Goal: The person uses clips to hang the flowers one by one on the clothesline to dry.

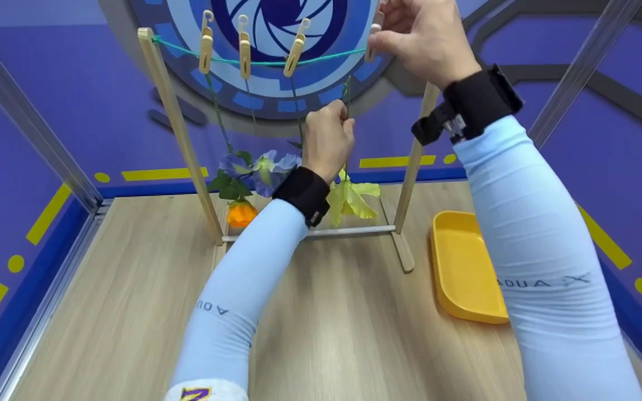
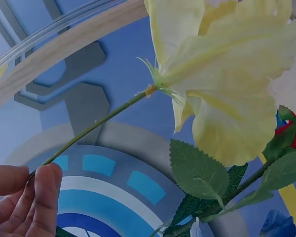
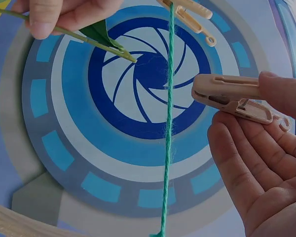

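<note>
My left hand (image 1: 329, 139) pinches the thin green stem of a yellow artificial flower (image 1: 351, 197), whose bloom hangs down below the fist. In the left wrist view, thumb and fingers grip that stem (image 2: 96, 122) well away from the petals. The stem's cut end (image 3: 130, 58) points toward the green string (image 3: 168, 128) in the right wrist view. High at the right, my right hand (image 1: 427, 42) holds a beige hooked clothespin (image 3: 229, 91) between thumb and fingers. The clothespin's nose faces the string, with a visible gap in the right wrist view.
Several clothespins (image 1: 244, 55) sit on the string, with stems hanging below. Blue flowers (image 1: 265, 170) and an orange flower (image 1: 241, 214) hang upside down at left. A wooden frame (image 1: 179, 128) carries the string. A yellow tray (image 1: 463, 267) stands right, partly behind my right sleeve.
</note>
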Motion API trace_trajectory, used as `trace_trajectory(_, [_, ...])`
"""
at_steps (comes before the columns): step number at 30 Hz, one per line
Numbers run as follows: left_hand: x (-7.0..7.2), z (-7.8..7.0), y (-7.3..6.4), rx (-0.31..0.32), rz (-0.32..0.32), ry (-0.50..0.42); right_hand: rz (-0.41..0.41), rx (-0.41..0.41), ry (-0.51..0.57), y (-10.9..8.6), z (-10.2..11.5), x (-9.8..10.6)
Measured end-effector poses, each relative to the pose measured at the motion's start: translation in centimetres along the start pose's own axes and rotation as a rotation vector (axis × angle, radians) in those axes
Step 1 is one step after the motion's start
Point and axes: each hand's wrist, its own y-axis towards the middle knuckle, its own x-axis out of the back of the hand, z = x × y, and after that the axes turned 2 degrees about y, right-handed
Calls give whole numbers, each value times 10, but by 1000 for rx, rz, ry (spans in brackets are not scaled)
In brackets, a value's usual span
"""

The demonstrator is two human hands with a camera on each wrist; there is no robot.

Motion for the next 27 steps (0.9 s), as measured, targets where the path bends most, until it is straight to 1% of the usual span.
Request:
trace_trajectory(5, [-1, -1, 5, 19, 1, 32, -2, -57, 49, 13, 1, -6])
trace_trajectory(9, [-2, -3, 9, 37, 7, 45, -12, -110, 38, 19, 1, -9])
trace_trajectory(11, [-3, -3, 11, 43, 10, 54, -25, -119, 21, 21, -1, -11])
trace_trajectory(17, [-6, -6, 15, 61, 12, 64, -50, -128, 66, 24, -6, -18])
trace_trajectory(20, [-6, -7, 17, 71, 8, 52, -52, -125, 54, 24, -7, -21])
trace_trajectory(27, [-8, -7, 19, 61, -7, 49, -72, -100, 48, 26, -9, -23])
